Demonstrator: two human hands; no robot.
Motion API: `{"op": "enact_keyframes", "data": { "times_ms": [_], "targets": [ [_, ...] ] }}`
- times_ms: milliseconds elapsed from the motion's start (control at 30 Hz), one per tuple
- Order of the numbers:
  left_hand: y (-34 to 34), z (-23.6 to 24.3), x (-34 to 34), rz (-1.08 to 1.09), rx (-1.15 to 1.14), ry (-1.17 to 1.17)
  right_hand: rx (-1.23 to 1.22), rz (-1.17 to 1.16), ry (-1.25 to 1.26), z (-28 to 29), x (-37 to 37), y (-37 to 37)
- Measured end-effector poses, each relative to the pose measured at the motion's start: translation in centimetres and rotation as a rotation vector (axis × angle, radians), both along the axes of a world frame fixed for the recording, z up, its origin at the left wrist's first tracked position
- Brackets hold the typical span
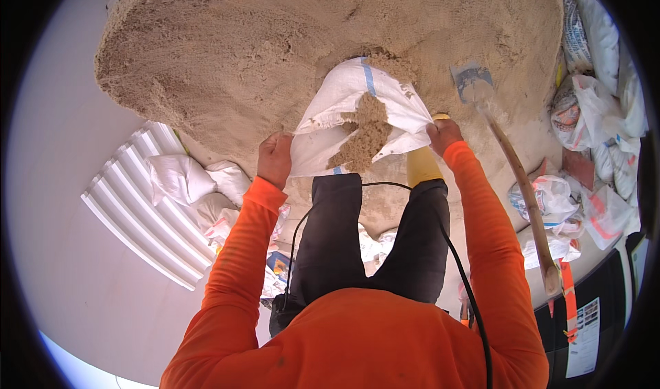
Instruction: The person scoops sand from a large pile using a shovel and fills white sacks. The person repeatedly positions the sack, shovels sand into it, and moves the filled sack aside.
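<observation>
Between my hands a white woven sack (328,107) with a blue stripe is stretched out over the edge of the sand pile. Loose sand (370,129) lies on the sack and spills across its middle. My left hand (276,156) is closed on the sack's left corner. At the opposite corner my right hand (444,133) grips the fabric, its fingers partly hidden. The sack's far end rests against the sand, where a small hollow shows. Below the right side of the sack, part of a yellow boot (422,167) is visible.
A large sand pile (227,52) fills the far side. To the right, a shovel (517,163) lies with its blade on the sand. Filled white bags (180,179) sit by a corrugated white panel (141,203) at left. More plastic bags (597,110) line the right.
</observation>
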State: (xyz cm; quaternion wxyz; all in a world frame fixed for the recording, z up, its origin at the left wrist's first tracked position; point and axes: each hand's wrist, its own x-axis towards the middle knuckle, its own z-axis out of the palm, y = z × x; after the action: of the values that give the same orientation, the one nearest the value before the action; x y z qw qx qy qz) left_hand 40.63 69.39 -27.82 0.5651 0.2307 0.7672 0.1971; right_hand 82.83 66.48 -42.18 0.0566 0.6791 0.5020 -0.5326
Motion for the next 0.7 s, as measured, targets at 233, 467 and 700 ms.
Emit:
{"op": "enact_keyframes", "data": {
  "times_ms": [233,467,700],
  "targets": [
    [3.4,1.0,-2.5,-0.107,0.142,0.266,-0.279,-0.704,0.131,3.2,0.8,-3.8],
    [8.9,-2.5,-0.5,-0.039,0.274,0.153,-0.268,-1.114,0.098,-1.3,3.4,-1.3],
    [8.2,-4.2,3.5,0.068,0.137,-0.092,-0.158,-0.803,-0.052,-3.7,-7.6,2.8]
  ]
}}
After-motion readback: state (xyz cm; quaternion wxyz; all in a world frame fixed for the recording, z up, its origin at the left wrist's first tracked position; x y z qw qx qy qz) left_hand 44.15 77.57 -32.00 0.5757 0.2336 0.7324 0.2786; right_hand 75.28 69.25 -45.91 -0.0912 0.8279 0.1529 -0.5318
